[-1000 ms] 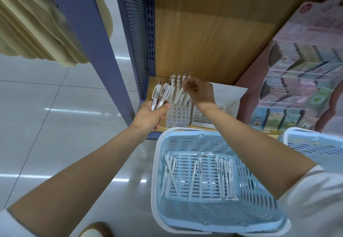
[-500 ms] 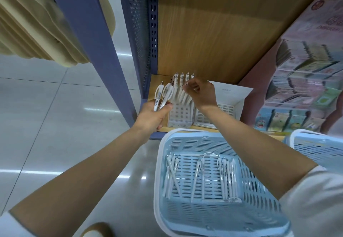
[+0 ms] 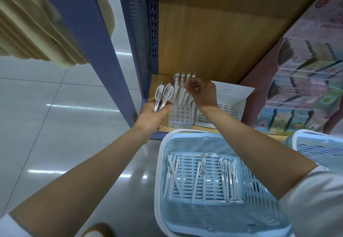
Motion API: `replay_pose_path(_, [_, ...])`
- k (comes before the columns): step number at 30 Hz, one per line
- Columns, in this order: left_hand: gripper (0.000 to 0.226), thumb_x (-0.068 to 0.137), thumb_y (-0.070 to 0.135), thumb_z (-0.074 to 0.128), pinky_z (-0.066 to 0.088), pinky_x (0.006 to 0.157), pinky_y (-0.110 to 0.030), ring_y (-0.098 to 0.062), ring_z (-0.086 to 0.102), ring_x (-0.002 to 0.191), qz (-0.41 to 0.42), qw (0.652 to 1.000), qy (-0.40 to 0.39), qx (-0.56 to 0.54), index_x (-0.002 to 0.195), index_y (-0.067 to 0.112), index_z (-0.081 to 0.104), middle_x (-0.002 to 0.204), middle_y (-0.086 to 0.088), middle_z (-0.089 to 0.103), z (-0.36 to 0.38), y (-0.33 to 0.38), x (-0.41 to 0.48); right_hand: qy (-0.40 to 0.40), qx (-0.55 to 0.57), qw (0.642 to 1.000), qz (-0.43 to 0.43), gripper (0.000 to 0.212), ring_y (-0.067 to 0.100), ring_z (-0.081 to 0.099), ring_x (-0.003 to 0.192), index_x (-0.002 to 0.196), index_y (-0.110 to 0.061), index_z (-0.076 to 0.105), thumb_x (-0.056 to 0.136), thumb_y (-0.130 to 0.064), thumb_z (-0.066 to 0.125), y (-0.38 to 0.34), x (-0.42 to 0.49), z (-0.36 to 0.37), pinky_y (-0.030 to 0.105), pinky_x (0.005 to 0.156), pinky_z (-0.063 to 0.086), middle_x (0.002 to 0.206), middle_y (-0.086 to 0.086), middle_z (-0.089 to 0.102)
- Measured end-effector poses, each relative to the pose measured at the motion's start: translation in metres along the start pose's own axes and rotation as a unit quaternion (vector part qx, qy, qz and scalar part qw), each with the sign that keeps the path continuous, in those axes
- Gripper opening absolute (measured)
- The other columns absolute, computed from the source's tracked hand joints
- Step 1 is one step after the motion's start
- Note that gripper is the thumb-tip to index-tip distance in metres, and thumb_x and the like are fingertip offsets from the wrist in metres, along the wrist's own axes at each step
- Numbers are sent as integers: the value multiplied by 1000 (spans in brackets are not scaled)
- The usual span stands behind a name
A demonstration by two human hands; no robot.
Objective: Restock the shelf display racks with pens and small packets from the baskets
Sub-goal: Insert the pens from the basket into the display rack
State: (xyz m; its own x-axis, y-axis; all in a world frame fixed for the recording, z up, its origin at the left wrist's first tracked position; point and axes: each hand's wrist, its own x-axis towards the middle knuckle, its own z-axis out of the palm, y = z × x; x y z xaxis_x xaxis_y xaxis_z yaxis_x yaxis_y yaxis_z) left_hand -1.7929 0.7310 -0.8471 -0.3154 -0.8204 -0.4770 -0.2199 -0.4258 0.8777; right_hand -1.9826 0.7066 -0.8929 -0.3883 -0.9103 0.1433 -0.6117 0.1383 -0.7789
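My left hand (image 3: 153, 118) grips two white pens (image 3: 163, 94) upright, just left of a white pen rack (image 3: 179, 118) on the low wooden shelf. Several white pens (image 3: 182, 86) stand in that rack. My right hand (image 3: 203, 93) hovers over the rack's top, its fingertips pinching the upper end of one standing pen. Below, a light blue basket (image 3: 187, 140) with a white rim holds several more white pens (image 3: 202, 177) lying on its bottom.
A second white rack (image 3: 228, 110) sits right of the first. Pink display racks of small packets (image 3: 304, 88) fill the right. A blue shelf post (image 3: 104, 51) stands left, another blue basket (image 3: 319, 144) at right. Grey tiled floor lies left.
The view has shifted slightly. My right hand stays at the pen tops in the rack; my left hand keeps holding the two pens beside it.
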Motion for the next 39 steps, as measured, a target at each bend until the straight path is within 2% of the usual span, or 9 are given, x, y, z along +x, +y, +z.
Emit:
replay_pose_path(7, [13,97,22,57,28,34,-16,-13,31,44,-3,1000,2,0,85,16,58,64,-7,39,0,0,1,-11,-3,1000,12,14,8,57,77,90,-10,71,84,-23,71,-1,-1,-2,2,65,36,81,-3,64])
replay_pose_path(13, [12,97,23,57,28,33,-15,-12,32,42,-1,1000,4,2,94,12,61,64,-5,42,-1,-1,-1,-26,-110,994,0,15,20,49,102,84,-21,73,81,-36,72,13,2,5,19,80,21,86,-1,61])
replay_pose_path(18, [23,97,23,58,26,33,-15,-10,33,38,-9,1000,4,-5,106,3,63,61,-2,44,-1,-2,-1,-40,-150,987,26,16,22,48,107,87,-31,74,77,-43,73,22,2,10,13,76,17,100,0,63])
replay_pose_path(23, [37,96,25,58,25,33,-16,-10,34,37,-11,1000,-5,4,113,-8,58,55,2,49,-1,-1,-3,-53,-175,981,61,16,22,44,112,84,-34,71,74,-46,74,13,4,14,21,73,16,109,0,60])
replay_pose_path(28, [28,98,26,54,27,34,-16,-9,35,37,0,1000,-19,-2,112,3,62,54,5,56,0,1,-5,8,-66,997,41,11,18,54,91,77,-29,63,80,-38,70,7,-6,4,21,74,29,90,-3,62])
replay_pose_path(31, [17,99,27,54,28,34,-17,-9,37,38,8,1000,-22,-1,107,14,62,58,3,61,2,0,-5,-106,151,976,117,25,13,59,74,87,-14,69,94,-34,56,-18,-14,-17,21,68,43,80,-3,66])
replay_pose_path(34, [16,99,28,54,28,34,-17,-9,38,38,22,999,-29,11,107,16,61,63,2,63,8,2,-5,-217,204,945,132,31,14,62,70,89,-8,68,91,-38,61,-32,-18,-27,26,65,47,76,1,70])
replay_pose_path(37, [20,99,31,53,30,35,-17,-8,39,37,21,999,-30,8,110,18,61,70,0,66,13,6,-7,-205,242,937,146,19,10,58,62,82,-9,67,86,-28,68,-34,-20,-30,21,63,45,68,1,67])
replay_pose_path(39, [20,99,32,53,30,35,-17,-8,40,37,16,1000,-23,-6,112,19,61,75,-2,68,13,7,-7,-189,305,920,161,10,10,60,65,81,-10,68,87,-17,67,-32,-19,-34,24,69,47,77,6,68])
